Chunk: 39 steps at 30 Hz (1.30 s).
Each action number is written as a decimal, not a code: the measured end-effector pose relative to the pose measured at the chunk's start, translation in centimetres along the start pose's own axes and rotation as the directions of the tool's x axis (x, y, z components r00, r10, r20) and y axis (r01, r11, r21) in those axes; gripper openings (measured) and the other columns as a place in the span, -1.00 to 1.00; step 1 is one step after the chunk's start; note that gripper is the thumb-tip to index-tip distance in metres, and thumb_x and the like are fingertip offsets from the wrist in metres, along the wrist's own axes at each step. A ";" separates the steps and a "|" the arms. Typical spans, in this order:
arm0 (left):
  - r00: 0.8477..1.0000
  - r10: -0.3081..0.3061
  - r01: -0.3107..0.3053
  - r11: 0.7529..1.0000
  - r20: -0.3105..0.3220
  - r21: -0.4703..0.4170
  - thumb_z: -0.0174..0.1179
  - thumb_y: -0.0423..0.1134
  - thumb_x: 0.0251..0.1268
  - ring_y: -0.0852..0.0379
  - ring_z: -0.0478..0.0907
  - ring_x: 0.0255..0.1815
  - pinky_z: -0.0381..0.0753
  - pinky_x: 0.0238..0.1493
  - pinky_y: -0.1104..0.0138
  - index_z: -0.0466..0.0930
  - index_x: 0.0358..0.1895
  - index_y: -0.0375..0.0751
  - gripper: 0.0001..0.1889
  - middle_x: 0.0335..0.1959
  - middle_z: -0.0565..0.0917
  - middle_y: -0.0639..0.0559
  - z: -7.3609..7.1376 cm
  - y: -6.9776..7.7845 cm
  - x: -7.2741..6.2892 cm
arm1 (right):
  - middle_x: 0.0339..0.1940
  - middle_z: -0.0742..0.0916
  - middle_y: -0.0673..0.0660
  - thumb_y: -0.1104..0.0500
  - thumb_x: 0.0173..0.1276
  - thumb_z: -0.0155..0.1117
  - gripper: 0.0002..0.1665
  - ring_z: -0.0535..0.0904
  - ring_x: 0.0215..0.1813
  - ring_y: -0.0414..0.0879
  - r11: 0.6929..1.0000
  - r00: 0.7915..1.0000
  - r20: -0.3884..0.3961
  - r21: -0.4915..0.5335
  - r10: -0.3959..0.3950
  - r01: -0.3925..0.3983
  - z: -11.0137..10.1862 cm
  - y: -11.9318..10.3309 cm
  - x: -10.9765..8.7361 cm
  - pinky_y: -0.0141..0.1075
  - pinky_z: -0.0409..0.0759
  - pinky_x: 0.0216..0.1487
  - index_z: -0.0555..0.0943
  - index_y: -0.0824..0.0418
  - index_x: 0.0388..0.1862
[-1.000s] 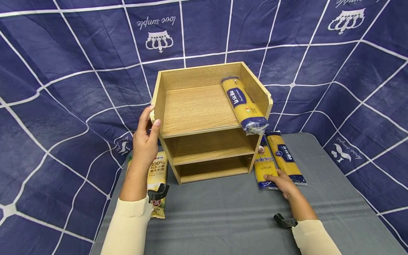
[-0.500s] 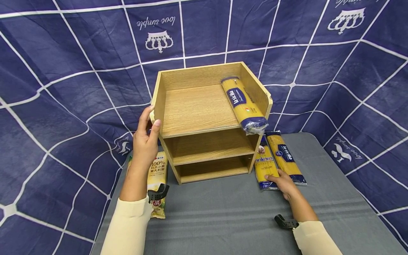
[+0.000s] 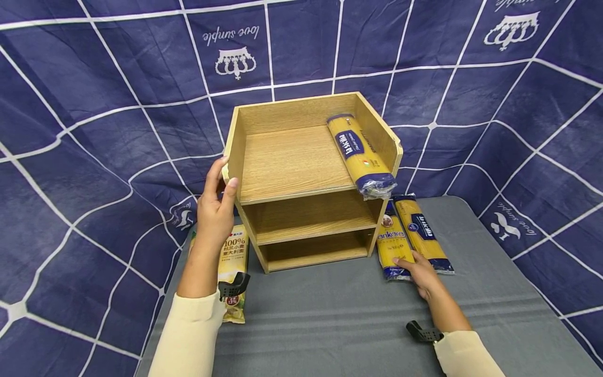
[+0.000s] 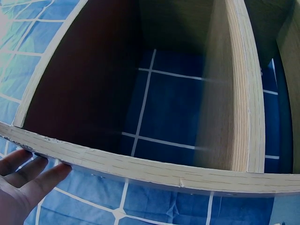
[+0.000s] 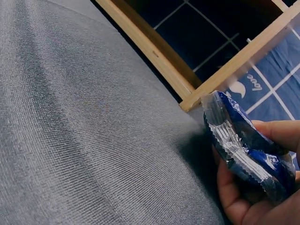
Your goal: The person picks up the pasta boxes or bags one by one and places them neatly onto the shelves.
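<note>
A wooden shelf unit (image 3: 294, 157) with an open top tray and two lower compartments stands in the middle. My left hand (image 3: 215, 212) grips the front of its left side panel, thumb at the front edge and fingers along the outside. In the left wrist view, the fingertips (image 4: 56, 174) touch that panel. To the right of the unit, my right hand (image 3: 421, 273) holds the near end of a yellow and blue spaghetti pack (image 3: 392, 242) marked "ankara". The right wrist view shows its crimped clear end (image 5: 243, 154) between thumb and fingers, slightly above the cloth.
Another spaghetti pack (image 3: 355, 149) lies in the top tray along its right wall. Beside the held pack rests a similar pack (image 3: 422, 233). At left, a pasta pack with Chinese lettering (image 3: 234, 251) lies partly behind the left forearm. Blue gridded fabric (image 3: 301, 47) surrounds the grey cloth (image 3: 320, 319).
The near end of the held spaghetti pack has shifted very slightly, together with my right hand. My left hand and the shelf unit stay in place.
</note>
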<state>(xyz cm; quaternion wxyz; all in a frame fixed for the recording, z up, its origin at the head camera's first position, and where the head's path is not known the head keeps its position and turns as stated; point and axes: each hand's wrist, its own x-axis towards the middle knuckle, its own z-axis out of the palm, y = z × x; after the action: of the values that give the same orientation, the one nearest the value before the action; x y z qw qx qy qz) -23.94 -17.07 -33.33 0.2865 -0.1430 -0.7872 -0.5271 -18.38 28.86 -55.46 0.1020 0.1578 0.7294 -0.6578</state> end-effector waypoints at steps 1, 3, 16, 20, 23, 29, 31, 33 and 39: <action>1.000 0.001 -0.001 1.000 0.000 0.001 0.07 -0.12 0.58 0.34 0.52 0.12 0.45 0.06 0.48 0.33 0.47 0.26 -0.52 0.16 0.65 -0.11 0.0 0.0 0.0 | -0.23 0.69 -0.25 0.03 0.47 0.29 -0.22 0.63 -0.19 -0.34 1.000 1.000 0.000 0.011 0.002 -0.002 0.0 0.0 0.0 -0.42 0.57 -0.10 0.20 0.28 0.50; 1.000 0.003 -0.003 1.000 -0.001 0.002 0.06 -0.12 0.58 0.34 0.52 0.12 0.44 0.07 0.47 0.33 0.47 0.26 -0.53 0.15 0.65 -0.11 0.0 0.0 0.0 | -0.25 0.69 -0.28 0.04 0.47 0.29 -0.22 0.62 -0.20 -0.34 1.000 1.000 -0.002 0.027 0.001 -0.001 0.0 0.1 -0.1 -0.41 0.57 -0.11 0.20 0.28 0.50; 1.000 0.000 0.000 1.000 0.000 -0.009 0.07 -0.14 0.58 0.34 0.51 0.14 0.43 0.10 0.46 0.33 0.47 0.24 -0.52 0.17 0.65 -0.11 0.0 0.1 0.0 | -0.26 0.67 -0.30 0.10 0.48 0.28 -0.23 0.62 -0.19 -0.37 0.993 1.000 -0.006 0.118 0.000 0.001 0.3 0.1 -0.5 -0.43 0.59 -0.13 0.18 0.25 0.52; 1.000 -0.003 0.003 1.000 0.002 -0.012 0.07 -0.13 0.58 0.35 0.52 0.14 0.45 0.08 0.47 0.33 0.47 0.25 -0.52 0.17 0.65 -0.11 0.0 0.1 0.0 | -0.26 0.67 -0.29 0.10 0.48 0.28 -0.23 0.62 -0.19 -0.37 0.989 1.000 -0.006 0.147 -0.006 0.007 0.4 0.1 -0.7 -0.43 0.62 -0.14 0.17 0.26 0.52; 1.000 -0.007 0.007 1.000 0.001 -0.006 0.07 -0.12 0.58 0.35 0.52 0.13 0.45 0.06 0.47 0.33 0.47 0.27 -0.52 0.16 0.66 -0.11 0.0 0.1 0.0 | -0.27 0.67 -0.29 0.12 0.48 0.28 -0.24 0.63 -0.19 -0.38 0.986 1.000 -0.007 0.169 -0.009 0.010 0.4 -0.1 -0.8 -0.44 0.64 -0.14 0.18 0.24 0.52; 1.000 -0.009 0.009 1.000 -0.001 -0.002 0.07 -0.11 0.57 0.33 0.52 0.13 0.44 0.08 0.47 0.33 0.47 0.28 -0.52 0.15 0.66 -0.11 0.0 0.1 0.0 | -0.29 0.70 -0.29 0.15 0.50 0.25 -0.31 0.64 -0.20 -0.39 0.976 1.000 -0.009 0.217 -0.018 0.019 0.4 -0.4 -1.1 -0.44 0.65 -0.16 0.20 0.22 0.49; 1.000 -0.008 0.008 1.000 -0.001 -0.004 0.07 -0.11 0.57 0.33 0.52 0.13 0.44 0.08 0.47 0.33 0.47 0.28 -0.52 0.14 0.66 -0.12 0.0 0.1 0.0 | -0.30 0.71 -0.28 0.17 0.50 0.24 -0.35 0.65 -0.21 -0.38 0.973 1.000 -0.008 0.230 -0.024 0.025 0.4 -0.5 -1.1 -0.45 0.65 -0.17 0.23 0.21 0.46; 1.000 -0.006 0.006 1.000 -0.001 -0.008 0.07 -0.12 0.57 0.34 0.52 0.12 0.44 0.08 0.47 0.33 0.47 0.27 -0.52 0.13 0.66 -0.13 0.0 0.1 0.0 | -0.31 0.71 -0.27 0.17 0.50 0.24 -0.40 0.66 -0.22 -0.38 0.970 1.000 -0.012 0.240 -0.027 0.029 0.4 -0.6 -1.2 -0.45 0.66 -0.18 0.26 0.20 0.41; 1.000 -0.005 0.005 1.000 0.003 -0.022 0.07 -0.13 0.58 0.34 0.52 0.11 0.45 0.07 0.46 0.33 0.47 0.24 -0.52 0.13 0.65 -0.14 0.0 0.1 0.0 | -0.33 0.71 -0.27 0.18 0.49 0.25 -0.52 0.66 -0.24 -0.38 0.962 0.999 -0.025 0.271 -0.032 0.038 0.4 -1.1 -1.7 -0.46 0.65 -0.19 0.34 0.11 0.30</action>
<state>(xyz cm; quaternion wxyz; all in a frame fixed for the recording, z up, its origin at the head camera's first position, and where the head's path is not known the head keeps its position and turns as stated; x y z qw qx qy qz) -23.85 -17.04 -33.27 0.2825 -0.1446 -0.7822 -0.5361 -17.26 28.24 -53.88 0.0605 0.1640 0.6361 -0.7515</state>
